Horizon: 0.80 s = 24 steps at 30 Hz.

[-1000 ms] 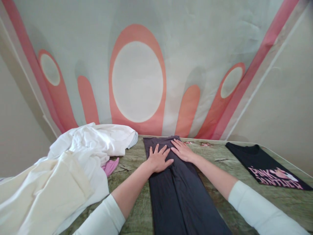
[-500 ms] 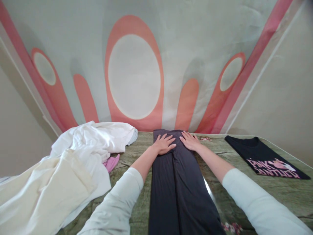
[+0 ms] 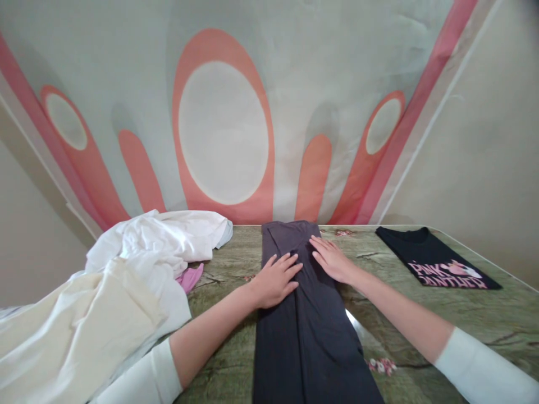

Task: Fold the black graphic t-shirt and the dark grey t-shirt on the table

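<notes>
A long dark grey garment (image 3: 307,331) lies stretched lengthwise down the middle of a green patterned surface (image 3: 463,320), its far end near the wall. My left hand (image 3: 274,279) rests flat on it, fingers spread, on the left side. My right hand (image 3: 332,260) lies flat beside it on the right side of the cloth, fingers extended. Both hands hold nothing. White sleeves cover my forearms.
A heap of white and cream clothes (image 3: 105,297) fills the left side, with a pink piece (image 3: 190,277) poking out. A black T-shirt with pink print (image 3: 438,265) lies flat at the right. A wall with orange and white ovals stands just behind.
Both hands slid back toward me along the dark garment from its far end, staying flat on it. The view shifted slightly.
</notes>
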Motion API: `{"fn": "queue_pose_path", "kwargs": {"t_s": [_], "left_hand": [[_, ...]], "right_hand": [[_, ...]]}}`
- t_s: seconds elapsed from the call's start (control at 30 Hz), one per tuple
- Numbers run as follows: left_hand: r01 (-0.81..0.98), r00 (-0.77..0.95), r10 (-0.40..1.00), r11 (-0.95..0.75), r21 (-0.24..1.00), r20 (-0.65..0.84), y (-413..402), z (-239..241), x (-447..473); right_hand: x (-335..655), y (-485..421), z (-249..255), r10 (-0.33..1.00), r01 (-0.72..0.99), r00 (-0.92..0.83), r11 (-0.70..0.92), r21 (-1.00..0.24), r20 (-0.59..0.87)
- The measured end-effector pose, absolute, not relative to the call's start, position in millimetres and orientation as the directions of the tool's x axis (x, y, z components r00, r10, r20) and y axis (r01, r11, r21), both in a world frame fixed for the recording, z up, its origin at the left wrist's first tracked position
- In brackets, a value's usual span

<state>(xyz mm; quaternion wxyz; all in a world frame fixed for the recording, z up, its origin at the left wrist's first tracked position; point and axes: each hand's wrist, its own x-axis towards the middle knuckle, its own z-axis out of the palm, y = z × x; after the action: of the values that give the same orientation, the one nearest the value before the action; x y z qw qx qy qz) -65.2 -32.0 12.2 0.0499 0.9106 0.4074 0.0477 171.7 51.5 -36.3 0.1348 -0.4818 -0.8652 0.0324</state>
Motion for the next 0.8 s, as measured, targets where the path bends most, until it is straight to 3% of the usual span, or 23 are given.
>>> {"fn": "queue_pose_path", "kwargs": {"t_s": [0.1,0.23,0.4,0.5,0.67,0.8], "left_hand": [[0.695,0.708,0.707,-0.693,0.193,-0.012,-69.9,17.1,-63.7],[0.72,0.672,0.741,-0.65,0.245,-0.008,-101.0,25.9,-58.9],[0.831,0.435,0.896,-0.438,0.344,0.088,-107.6,31.0,-41.6],[0.876,0.298,0.953,-0.294,0.381,0.05,-104.8,28.5,-30.4],[0.895,0.249,0.968,-0.23,0.381,-0.002,-108.5,22.6,-23.6],[0.856,0.246,0.969,-0.223,0.467,0.011,-115.7,18.4,-23.5]], "right_hand": [[192.4,15.1,-39.0,0.806,0.779,-0.579,0.591,-0.208,0.124],[225.6,-16.3,-40.2,0.877,0.852,-0.465,0.48,-0.207,0.121],[228.2,-57.1,-32.6,0.85,0.802,-0.48,0.525,-0.285,0.218],[216.9,-87.5,-24.9,0.798,0.733,-0.558,0.602,-0.317,0.225],[222.4,-123.6,-3.1,0.785,0.724,-0.586,0.619,-0.305,0.2],[227.0,-138.5,9.7,0.81,0.709,-0.547,0.583,-0.397,0.212]]}}
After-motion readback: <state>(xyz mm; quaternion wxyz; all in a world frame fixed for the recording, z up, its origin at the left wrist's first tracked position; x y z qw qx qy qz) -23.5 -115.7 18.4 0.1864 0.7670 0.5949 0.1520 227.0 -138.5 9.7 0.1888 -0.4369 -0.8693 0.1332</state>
